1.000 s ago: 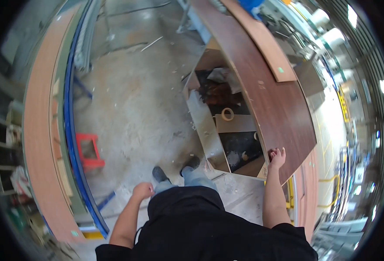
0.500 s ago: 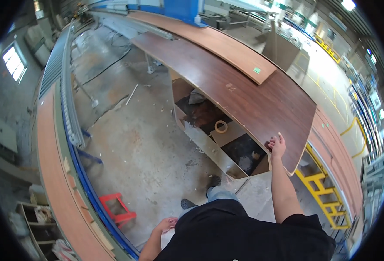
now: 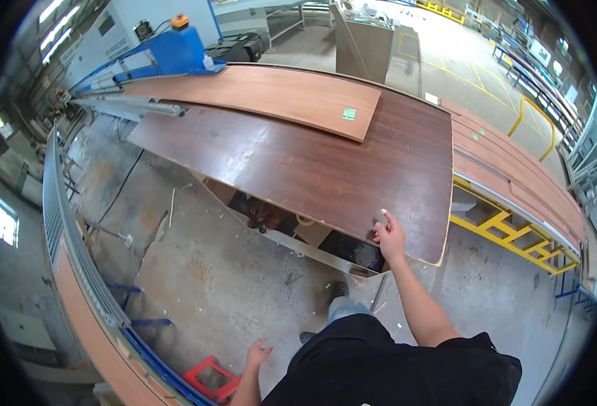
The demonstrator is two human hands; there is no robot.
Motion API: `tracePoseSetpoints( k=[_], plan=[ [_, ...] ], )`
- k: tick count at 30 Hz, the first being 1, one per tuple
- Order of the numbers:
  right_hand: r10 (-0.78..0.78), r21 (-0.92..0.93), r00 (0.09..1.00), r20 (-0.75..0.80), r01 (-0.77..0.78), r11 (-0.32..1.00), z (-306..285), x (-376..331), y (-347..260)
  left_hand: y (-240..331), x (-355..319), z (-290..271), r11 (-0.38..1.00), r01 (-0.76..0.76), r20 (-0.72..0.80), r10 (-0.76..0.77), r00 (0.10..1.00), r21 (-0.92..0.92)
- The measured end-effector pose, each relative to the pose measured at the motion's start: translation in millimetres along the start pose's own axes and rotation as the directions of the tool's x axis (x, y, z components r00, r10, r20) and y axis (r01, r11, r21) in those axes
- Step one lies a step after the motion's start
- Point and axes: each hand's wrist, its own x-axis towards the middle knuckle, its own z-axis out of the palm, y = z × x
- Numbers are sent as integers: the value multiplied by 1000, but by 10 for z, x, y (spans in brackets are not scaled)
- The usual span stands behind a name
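Note:
My right hand [image 3: 391, 238] is over the near edge of a dark brown wood-grain tabletop [image 3: 292, 166], close to its right corner. One finger points forward with a pale yellowish tip. The other fingers are loosely bent, and I see nothing held in them. My left hand [image 3: 258, 352] hangs low at my side above the floor, its fingers apart and holding nothing. A lighter reddish-brown panel [image 3: 278, 101] lies on the far part of the tabletop, with a green sticker [image 3: 349, 114] near its right end. Under the tabletop, an open shelf [image 3: 312, 237] holds a tape roll [image 3: 304, 220], partly hidden.
A red plastic stool [image 3: 212, 379] stands at the lower left beside a roller conveyor [image 3: 85, 271]. To the right, long brown panels [image 3: 508, 172] rest on a yellow frame [image 3: 508, 230]. A blue machine [image 3: 180, 51] stands behind the table. Debris dots the concrete floor [image 3: 210, 284].
The view has swung up and to the right, showing more beyond the table. My left hand has come away from my side and its fingers have spread. My right hand stays near the table corner.

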Motion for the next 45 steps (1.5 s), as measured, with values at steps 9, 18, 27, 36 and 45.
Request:
tracePoseSetpoints(
  k=[9,18,27,36,45],
  plan=[
    [-168,-353,979,119,200,914,-18,7,-169,1808,1003,-205,887,-6,3,8,1000,-462],
    [-213,-336,908,360,340,878,-167,164,-216,2774,863,-71,563,427,366,-226,903,-708],
    [-302,-231,889,344,391,891,-242,61,-218,3456,286,-305,419,276,295,-21,955,-865],
    [-146,-182,894,424,241,953,-625,-159,-342,3651,-864,-40,335,-13,50,179,983,-942],
    [-104,-212,956,273,165,963,-1824,-480,-320,3853,-1046,620,485,-29,66,176,982,-874]
  ],
)
